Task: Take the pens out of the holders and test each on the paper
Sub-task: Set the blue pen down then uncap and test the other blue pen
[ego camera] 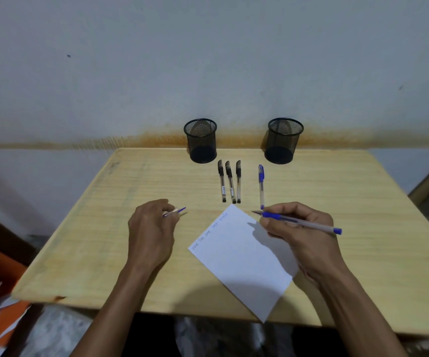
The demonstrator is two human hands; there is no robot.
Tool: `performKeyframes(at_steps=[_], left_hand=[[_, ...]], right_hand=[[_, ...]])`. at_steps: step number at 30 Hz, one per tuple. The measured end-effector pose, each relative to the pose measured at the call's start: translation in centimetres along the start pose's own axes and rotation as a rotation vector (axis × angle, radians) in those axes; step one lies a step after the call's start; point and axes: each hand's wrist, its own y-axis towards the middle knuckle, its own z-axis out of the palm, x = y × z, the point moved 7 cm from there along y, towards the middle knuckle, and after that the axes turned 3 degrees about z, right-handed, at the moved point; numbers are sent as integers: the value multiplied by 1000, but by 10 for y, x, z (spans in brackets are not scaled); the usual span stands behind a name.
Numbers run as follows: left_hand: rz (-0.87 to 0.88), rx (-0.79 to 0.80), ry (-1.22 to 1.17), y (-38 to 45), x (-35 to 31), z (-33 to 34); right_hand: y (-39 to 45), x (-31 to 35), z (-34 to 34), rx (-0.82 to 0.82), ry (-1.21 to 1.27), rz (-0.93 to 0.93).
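A pale wooden tabletop [105, 228] stands against a grey-white wall [131, 60] which has a rusty brown stain band just above the table's far edge, and two black mesh holders [200, 140] [284, 140] stand at that edge. Three black pens [230, 181] and one blue pen [261, 186] lie between the holders and a tilted white paper [239, 256] with some handwriting. The right hand [298, 235] grips an uncapped blue pen [303, 222] beside the paper's far corner, and the left hand [151, 228] pinches a pen cap [174, 212].
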Motion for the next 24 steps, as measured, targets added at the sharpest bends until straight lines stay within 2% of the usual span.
performKeyframes(at_steps=[3, 6, 12, 24], left_hand=[[-37, -14, -194, -7, -25, -3], [53, -31, -275, -7, -52, -6], [267, -32, -279, -2, -83, -8], [374, -16, -347, -8, -104, -7]], right_hand=[[-4, 15, 7, 61, 11, -52], [-10, 34, 16, 100, -20, -130], [-13, 62, 27, 104, -165, -333], [-14, 61, 32, 135, -202, -366]])
